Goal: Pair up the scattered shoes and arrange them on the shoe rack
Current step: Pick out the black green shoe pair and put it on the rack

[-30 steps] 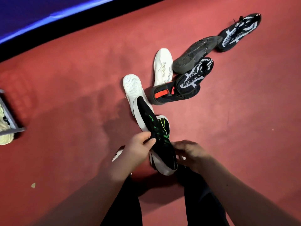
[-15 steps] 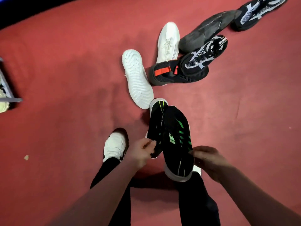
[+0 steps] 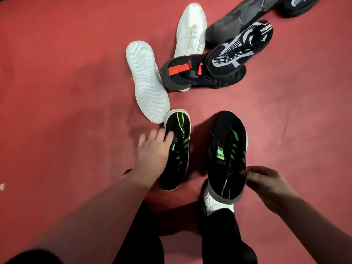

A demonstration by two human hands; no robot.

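Legs in black trousers (image 3: 144, 235) at 6 o'clock on the red floor (image 3: 66, 92), with my own worn white shoe (image 3: 215, 205) showing just past them. Right hand (image 3: 266, 185) at 4 o'clock: thumb and fingertips pinch the heel collar of the right black-green shoe (image 3: 228, 149). Its toe points to 12 and its heel end overlaps my worn shoe in view. Left hand (image 3: 154, 151) sits at 9 o'clock of that shoe and is motion-blurred. Its fingers look spread and laid on the upper of the left black-green shoe (image 3: 179, 149), not curled round it. The two black-green shoes lie side by side, apart, toes to 12.

Pale scrap (image 3: 2, 186) at the 9 o'clock edge. White sole-up shoe (image 3: 147, 82) at 11 o'clock, its near end touching the left black-green shoe's toe. Black shoe with red tab (image 3: 190, 77) at 12, and a black-grey knit shoe (image 3: 242, 48) rests across it. White laced shoe (image 3: 191, 33) lies just beyond, upright. Grey shoe (image 3: 234, 20) at 1 o'clock. Black-white shoe (image 3: 297, 4) is farthest, cut by the top edge.
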